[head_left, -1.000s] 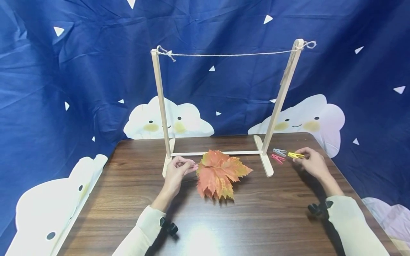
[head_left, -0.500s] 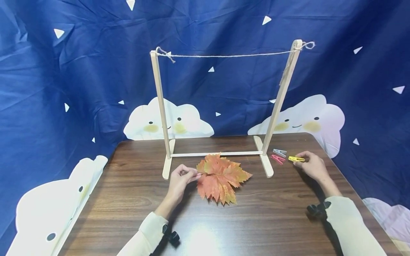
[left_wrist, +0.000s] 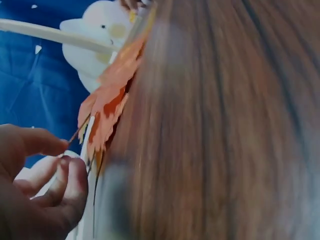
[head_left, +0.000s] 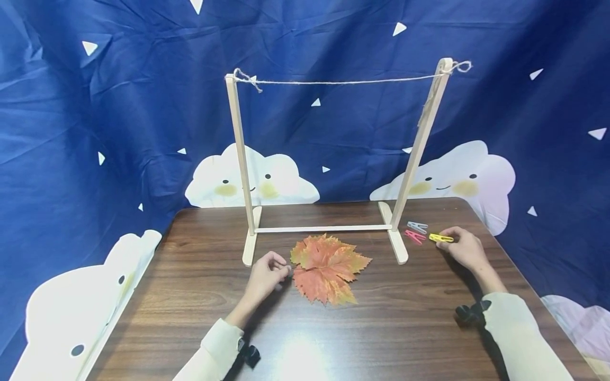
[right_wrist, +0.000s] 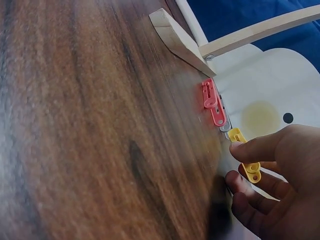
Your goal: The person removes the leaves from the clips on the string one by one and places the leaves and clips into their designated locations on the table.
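Observation:
A pile of orange-red maple leaves (head_left: 329, 270) with yellow-green edges lies on the table, several thin stems showing in the left wrist view. At its left side, my left hand (head_left: 267, 278) pinches the stem of the upper leaf (left_wrist: 112, 85) between finger and thumb. On the right, my right hand (head_left: 466, 247) holds a yellow clothespin (right_wrist: 245, 155) by thumb and fingers, just over the tabletop. Close by lie a pink clothespin (head_left: 415, 236) and a pale blue-grey clothespin (head_left: 417, 227); the pink one partly covers the grey one in the right wrist view.
Behind the leaves stands a wooden frame with a left post (head_left: 241, 153), a right post (head_left: 422, 143) and a low crossbar (head_left: 324, 228). A string (head_left: 343, 82) runs between the post tops. A blue cloud-printed cloth (head_left: 324, 42) hangs behind the brown wooden table (head_left: 381, 328).
My left hand has come down a little toward the near side, and the upper leaf has shifted nearer and turned slightly with it. The right hand has hardly moved, still holding the yellow clothespin.

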Demonstrator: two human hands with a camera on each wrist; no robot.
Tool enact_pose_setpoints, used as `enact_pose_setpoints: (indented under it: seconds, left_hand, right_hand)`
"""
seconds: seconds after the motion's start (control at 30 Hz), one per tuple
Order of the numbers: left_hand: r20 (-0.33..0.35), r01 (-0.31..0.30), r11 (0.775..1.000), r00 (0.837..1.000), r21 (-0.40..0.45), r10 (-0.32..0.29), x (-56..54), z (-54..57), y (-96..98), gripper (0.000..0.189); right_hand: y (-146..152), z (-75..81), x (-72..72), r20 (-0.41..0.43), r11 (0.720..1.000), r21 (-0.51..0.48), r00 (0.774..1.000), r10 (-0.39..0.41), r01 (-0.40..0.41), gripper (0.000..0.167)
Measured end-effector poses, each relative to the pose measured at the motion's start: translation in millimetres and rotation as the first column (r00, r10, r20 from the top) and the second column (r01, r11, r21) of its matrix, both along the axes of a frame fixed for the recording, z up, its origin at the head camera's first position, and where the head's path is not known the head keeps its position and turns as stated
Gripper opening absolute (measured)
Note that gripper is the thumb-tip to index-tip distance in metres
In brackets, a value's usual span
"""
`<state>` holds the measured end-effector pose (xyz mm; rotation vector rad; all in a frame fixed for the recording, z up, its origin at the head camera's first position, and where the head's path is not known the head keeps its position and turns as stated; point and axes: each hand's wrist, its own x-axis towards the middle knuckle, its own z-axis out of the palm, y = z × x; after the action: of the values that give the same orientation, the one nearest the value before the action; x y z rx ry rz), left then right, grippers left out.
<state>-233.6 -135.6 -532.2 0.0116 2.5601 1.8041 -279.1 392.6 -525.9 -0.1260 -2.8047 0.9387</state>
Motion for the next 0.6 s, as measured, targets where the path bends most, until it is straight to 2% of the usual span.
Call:
enact_pose_setpoints:
  seconds: [0.1, 0.23, 0.33, 0.5, 0.6]
  left_hand:
    - [-0.043, 0.041, 0.987, 0.998, -0.156, -0.048, 0.4, 0.4, -3.9, 0.012]
    - [-0.077, 0.092, 0.946, 0.990, -0.310, -0.122, 0.4, 2.9, -7.8, 0.011]
    - [-0.123, 0.107, 0.901, 0.977, -0.421, -0.174, 0.1, 3.5, -9.7, 0.010]
    - [-0.206, 0.075, 0.812, 0.950, -0.579, -0.235, 0.0, 0.9, -11.2, 0.007]
    - [-0.233, 0.060, 0.781, 0.938, -0.622, -0.258, 0.3, 0.0, -11.3, 0.006]
  right_hand:
    - [-0.5, 0.4, -0.1, 0.006, 1.000, -0.007, 1.000, 0.004, -0.004, 0.031]
    - [-1.5, 1.1, 0.0, 0.012, 1.000, -0.009, 1.000, 0.006, -0.006, 0.031]
    - [-2.0, 1.6, 0.2, 0.013, 1.000, -0.007, 1.000, 0.007, -0.007, 0.031]
    - [-3.2, 2.0, -0.1, 0.015, 1.000, -0.004, 1.000, 0.015, -0.015, 0.032]
    - [-3.6, 1.7, -0.8, 0.021, 1.000, 0.004, 1.000, 0.024, -0.024, 0.034]
